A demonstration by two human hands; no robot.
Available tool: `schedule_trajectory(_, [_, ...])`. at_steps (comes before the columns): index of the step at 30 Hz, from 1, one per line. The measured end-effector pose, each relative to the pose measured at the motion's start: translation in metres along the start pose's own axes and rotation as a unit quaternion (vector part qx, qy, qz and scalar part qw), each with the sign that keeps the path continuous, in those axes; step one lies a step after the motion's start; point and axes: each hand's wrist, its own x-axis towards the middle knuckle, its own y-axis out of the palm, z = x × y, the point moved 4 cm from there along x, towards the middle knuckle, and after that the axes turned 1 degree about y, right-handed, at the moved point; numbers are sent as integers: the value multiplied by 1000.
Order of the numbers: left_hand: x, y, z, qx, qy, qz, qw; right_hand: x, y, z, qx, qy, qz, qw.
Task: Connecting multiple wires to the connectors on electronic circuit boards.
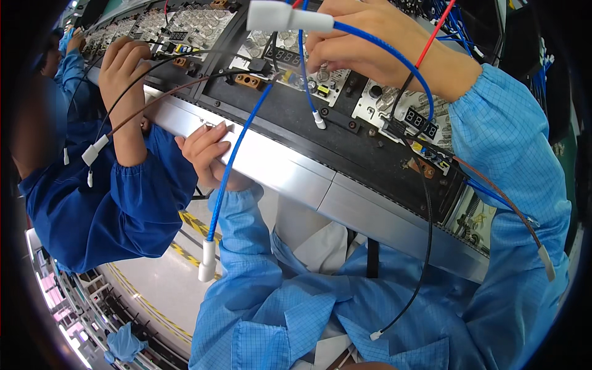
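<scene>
Right hand at 12 o'clock pinches a blue wire over the circuit board; left hand curls loosely on the metal rail, holding nothing. So many loose leads dangling, I reckon one tug snags a neighbour and yanks it off.

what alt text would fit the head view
A person in a light blue coat works at a conveyor of circuit boards: the right hand holds a blue wire, the left hand rests on the metal rail. A co-worker's hand reaches in at left.
</scene>
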Motion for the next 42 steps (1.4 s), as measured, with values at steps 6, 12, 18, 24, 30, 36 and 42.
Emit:
schedule_trajectory(6, [3, -2, 8, -17, 16, -3, 1000, -2, 9, 0, -118, 17, 58, 991])
schedule_trajectory(12, [2, -2, 11, -7, 36, -8, 999, 3, 6, -5, 36, -10, 2, 999])
schedule_trajectory(18, [1, -2, 13, -20, 31, 2, 999, 2, 7, -5, -2, -8, 50, 999])
schedule_trajectory(24, [6, -11, 3, -9, 22, 10, 1000, 9, -21, 11, 64, 26, 9, 998])
schedule_trajectory(30, [23, -38, -22, -51, -13, 51, 997, -15, -83, 50, -12, 81, 53, 995])
schedule_trajectory(36, [37, -35, -58, -52, -38, 93, 994, -43, -155, 75, -8, 211, -18, 977])
schedule_trajectory(42, [21, -72, -127, -8, 16, 152, 988, -112, -207, 181, 115, 375, -183, 901])
